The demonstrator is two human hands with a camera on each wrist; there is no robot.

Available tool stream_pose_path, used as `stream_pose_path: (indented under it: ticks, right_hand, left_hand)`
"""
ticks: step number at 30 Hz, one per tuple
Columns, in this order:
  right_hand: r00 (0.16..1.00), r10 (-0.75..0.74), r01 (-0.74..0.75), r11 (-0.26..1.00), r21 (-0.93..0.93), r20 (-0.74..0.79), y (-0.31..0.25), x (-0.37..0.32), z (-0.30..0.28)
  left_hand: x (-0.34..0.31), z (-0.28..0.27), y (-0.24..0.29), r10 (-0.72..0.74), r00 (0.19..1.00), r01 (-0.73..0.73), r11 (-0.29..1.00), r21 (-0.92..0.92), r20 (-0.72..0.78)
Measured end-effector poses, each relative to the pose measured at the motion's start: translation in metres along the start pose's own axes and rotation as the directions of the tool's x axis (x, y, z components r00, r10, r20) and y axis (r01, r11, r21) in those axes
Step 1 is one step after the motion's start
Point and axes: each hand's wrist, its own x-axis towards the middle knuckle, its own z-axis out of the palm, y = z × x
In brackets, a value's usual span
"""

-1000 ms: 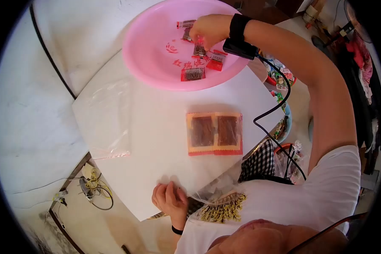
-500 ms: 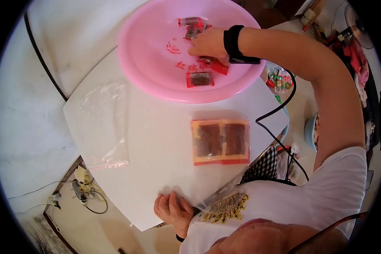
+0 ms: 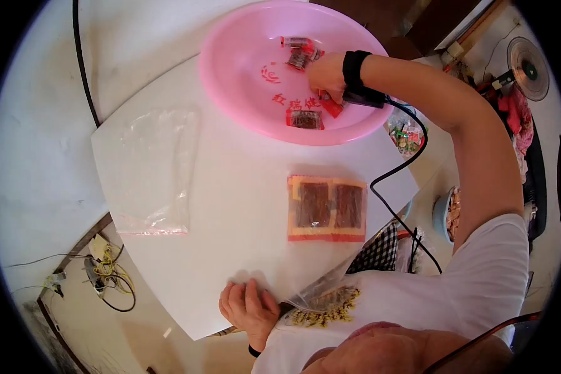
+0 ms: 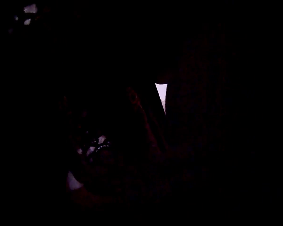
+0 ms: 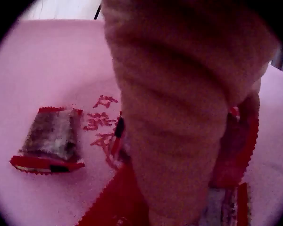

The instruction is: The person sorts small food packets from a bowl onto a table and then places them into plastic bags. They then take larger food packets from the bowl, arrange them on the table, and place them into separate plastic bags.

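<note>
My right hand [image 3: 326, 75] reaches down into a pink basin [image 3: 230, 93]. Its thumb presses against a red-wrapped snack packet [image 5: 122, 197], with a finger curled at the wrapper's far side in the right wrist view; the fingertips are hidden. Several dark-centred snack packets with red ends lie around it, among them one near the basin's front [image 3: 304, 119] and one at the back [image 3: 297, 43]. My left hand [image 3: 249, 305] rests on the near edge of the white table, fingers loosely bent, holding nothing. The left wrist view is almost black.
Two flat brown packets with orange and red borders [image 3: 327, 209] lie side by side on the table [image 3: 237, 206]. A clear bag with a red strip [image 3: 156, 174] lies at the left. A black cable [image 3: 386, 181] runs from the right wrist past the table's right edge.
My right hand has stayed in the basin, shifting slightly among the packets. The left hand rests at the table edge throughout. The whole head view has swayed a little.
</note>
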Motion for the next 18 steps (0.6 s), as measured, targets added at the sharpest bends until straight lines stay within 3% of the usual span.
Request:
stream_pose_path:
  ticks: [11,14,18]
  right_hand:
    - [0.998,-0.003,-0.015,0.967,0.255,0.070,0.003,-0.005,0.001]
    - [0.991,0.067,-0.074,0.995,0.060,0.118,-0.011,-0.003,-0.005]
    - [0.994,0.055,-0.068,0.989,0.133,0.093,-0.013,-0.005,-0.006]
  left_hand:
    - [0.000,-0.001,-0.002,-0.013,1.000,0.014,0.999,-0.043,0.016]
    - [-0.001,-0.001,-0.002,-0.017,1.000,0.017,0.999,-0.046,0.011]
    - [-0.002,0.001,-0.002,-0.030,0.999,0.029,0.998,-0.054,-0.016]
